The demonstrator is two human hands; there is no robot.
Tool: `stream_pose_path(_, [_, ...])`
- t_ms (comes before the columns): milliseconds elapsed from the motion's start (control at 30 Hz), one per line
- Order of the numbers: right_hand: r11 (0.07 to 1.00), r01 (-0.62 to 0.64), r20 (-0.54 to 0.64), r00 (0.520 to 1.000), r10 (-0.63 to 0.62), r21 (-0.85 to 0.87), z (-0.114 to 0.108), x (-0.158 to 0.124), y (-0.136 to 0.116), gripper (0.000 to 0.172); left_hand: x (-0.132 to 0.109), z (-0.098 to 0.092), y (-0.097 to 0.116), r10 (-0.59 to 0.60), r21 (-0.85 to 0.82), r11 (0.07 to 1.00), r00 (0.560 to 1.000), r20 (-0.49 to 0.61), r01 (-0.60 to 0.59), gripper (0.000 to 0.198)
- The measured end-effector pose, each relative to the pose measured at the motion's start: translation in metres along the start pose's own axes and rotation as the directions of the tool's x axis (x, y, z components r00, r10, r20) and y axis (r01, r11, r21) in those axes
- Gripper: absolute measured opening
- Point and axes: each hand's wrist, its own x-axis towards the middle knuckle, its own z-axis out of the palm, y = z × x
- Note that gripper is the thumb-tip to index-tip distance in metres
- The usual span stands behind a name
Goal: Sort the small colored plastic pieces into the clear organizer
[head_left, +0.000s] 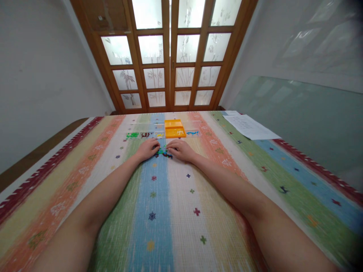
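Fingerwork over a cluster of small coloured pieces [162, 152], seen from above the forearms. The cluster, mostly green, blue and dark red, lies between the two hands on the striped cloth [150, 226] that covers the table. Left hand [149, 148]: thumb and fingers curl toward the cluster's left side. Right hand [181, 150]: fingers reach to its right side. In both, the tips come close together, but whether either grip is clamped on a piece cannot be told at this scale.

Just beyond the hands stands a clear divided box [141, 137] with green pieces [132, 135], dark red pieces [146, 134], yellow pieces [159, 135] and blue pieces [193, 133] in separate compartments. An open orange box [171, 133] stands among these, white pieces [180, 132] inside.

The step in hand appears to be close handling of the cluster by both hands. The next move would call for a light fingertip grip on single pieces, with their neighbours left undisturbed.
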Motion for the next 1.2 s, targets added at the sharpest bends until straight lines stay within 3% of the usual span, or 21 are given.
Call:
stream_pose_path(67, [0.994, -0.1, -0.124, 0.987, 0.105, 0.047, -0.003, -0.001, 0.009, 0.025, 0.0, 0.0, -0.001, -0.003, 0.002, 1.0, 1.0, 0.01, 0.003, 0.016])
stream_pose_path(133, [0.976, -0.203, -0.25, 0.944, 0.217, 0.079, -0.009, -0.002, 0.021, 0.028, -0.001, -0.001, -0.001, -0.01, -0.002, 1.0, 1.0, 0.021, 0.01, 0.016])
stream_pose_path(233, [0.914, -0.393, -0.428, 0.811, 0.398, 0.106, -0.023, -0.005, 0.044, 0.033, -0.001, -0.001, -0.002, -0.011, -0.011, 1.0, 1.0, 0.024, 0.011, 0.017])
stream_pose_path(367, [0.836, -0.531, -0.563, 0.652, 0.508, 0.138, -0.038, -0.015, 0.075, 0.039, -0.001, 0.0, -0.003, -0.013, -0.008, 1.0, 1.0, 0.024, 0.013, 0.017])
stream_pose_path(433, [0.798, -0.584, -0.591, 0.595, 0.544, 0.147, -0.04, -0.02, 0.086, 0.04, -0.001, 0.001, -0.003, -0.01, -0.005, 1.0, 1.0, 0.022, 0.01, 0.018])
stream_pose_path(500, [0.778, -0.615, -0.599, 0.576, 0.556, 0.132, -0.041, -0.022, 0.094, 0.041, -0.001, 0.001, -0.002, 0.001, -0.001, 1.0, 1.0, 0.021, -0.001, 0.019])
stream_pose_path(567, [0.788, -0.61, -0.602, 0.598, 0.529, 0.086, -0.04, -0.022, 0.098, 0.041, -0.002, 0.001, -0.001, 0.009, 0.01, 1.0, 1.0, 0.016, -0.009, 0.021])
stream_pose_path(800, [0.872, -0.488, -0.536, 0.747, 0.394, -0.039, -0.037, -0.017, 0.088, 0.036, -0.003, 0.003, 0.006, 0.05, -0.029, 0.998, 0.999, -0.002, -0.05, 0.026])
stream_pose_path(1067, [0.899, -0.426, -0.466, 0.818, 0.337, -0.099, -0.032, -0.012, 0.071, 0.028, -0.001, 0.008, 0.014, 0.123, -0.026, 0.992, 0.991, 0.045, -0.121, 0.032])
stream_pose_path(1200, [0.931, -0.338, -0.369, 0.89, 0.269, -0.139, -0.027, -0.011, 0.061, 0.023, -0.001, 0.009, 0.012, 0.127, -0.019, 0.992, 0.991, 0.038, -0.127, 0.032])
